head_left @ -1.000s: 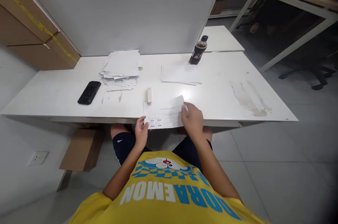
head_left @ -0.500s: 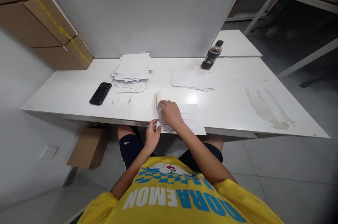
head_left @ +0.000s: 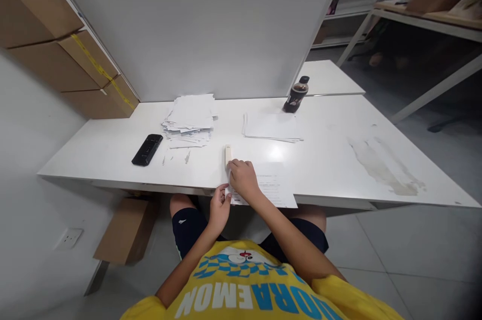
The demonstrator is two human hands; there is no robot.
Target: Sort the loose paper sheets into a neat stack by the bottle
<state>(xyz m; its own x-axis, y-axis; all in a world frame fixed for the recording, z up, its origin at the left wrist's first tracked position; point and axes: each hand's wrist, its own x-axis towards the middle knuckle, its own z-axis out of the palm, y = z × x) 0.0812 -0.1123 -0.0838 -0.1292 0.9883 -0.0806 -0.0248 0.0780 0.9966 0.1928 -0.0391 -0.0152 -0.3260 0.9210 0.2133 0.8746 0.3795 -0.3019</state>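
Note:
A printed sheet of paper (head_left: 276, 192) lies at the front edge of the table and overhangs it a little. My left hand (head_left: 219, 208) pinches the near left corner of this sheet between thumb and fingers. Over the sheet's left side, my right hand (head_left: 244, 179) is closed round the near end of a narrow cream-coloured tool shaped like a stapler (head_left: 228, 152). Its far end sticks out past my fingers, pointing away from me. My right hand hides the near end, so I cannot see how it meets the paper.
A thick, uneven paper stack (head_left: 194, 111) lies back left, and a thinner pile of sheets (head_left: 273, 126) back right. A dark drink bottle (head_left: 296, 95) stands behind that pile. A black phone-like device (head_left: 147, 149) lies left. Cardboard boxes (head_left: 86, 64) and a whiteboard (head_left: 203, 28) border the table.
The camera view has tilted up, so everything sits lower in the picture. Both hands keep nearly the same place and grip on the sheet and the cream tool.

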